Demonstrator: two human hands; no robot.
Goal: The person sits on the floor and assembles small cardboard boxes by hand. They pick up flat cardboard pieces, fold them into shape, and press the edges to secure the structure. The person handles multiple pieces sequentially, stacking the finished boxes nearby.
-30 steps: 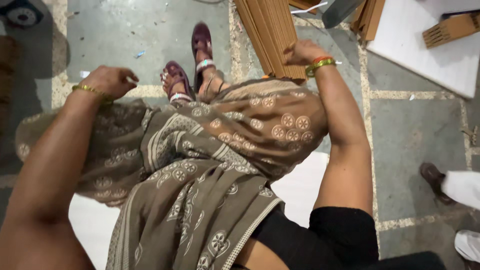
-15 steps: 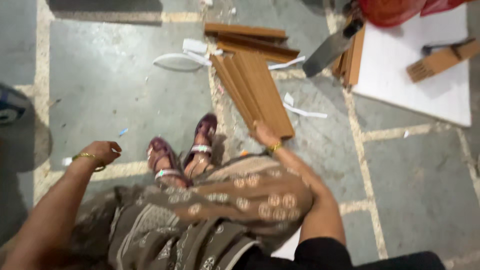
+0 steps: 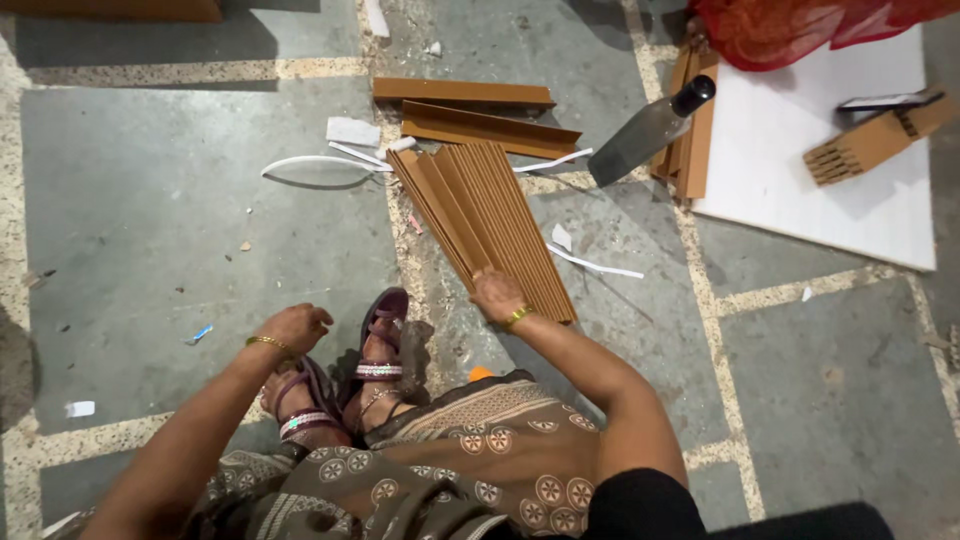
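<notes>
A fanned stack of brown corrugated cardboard strips [image 3: 490, 222] lies on the grey stone floor. My right hand [image 3: 498, 296], with a gold bangle at the wrist, grips the near end of that stack. My left hand [image 3: 295, 326] hangs loosely curled above my left sandalled foot [image 3: 300, 400], holding nothing. My right foot [image 3: 378, 352] stands beside it. Patterned brown cloth [image 3: 450, 470] covers my lap at the bottom.
Two more brown strips [image 3: 470, 108] lie beyond the stack, with white paper scraps [image 3: 352, 132] around them. A cleaver-like knife [image 3: 650, 130] leans by upright strips [image 3: 690, 130] at a white board [image 3: 800, 160] holding a cardboard piece [image 3: 870, 145]. Red cloth [image 3: 790, 28] is at top right.
The view has tilted up from my lap to the floor ahead. My right hand stays on the cardboard stack's near end while my left hand has lowered towards my foot.
</notes>
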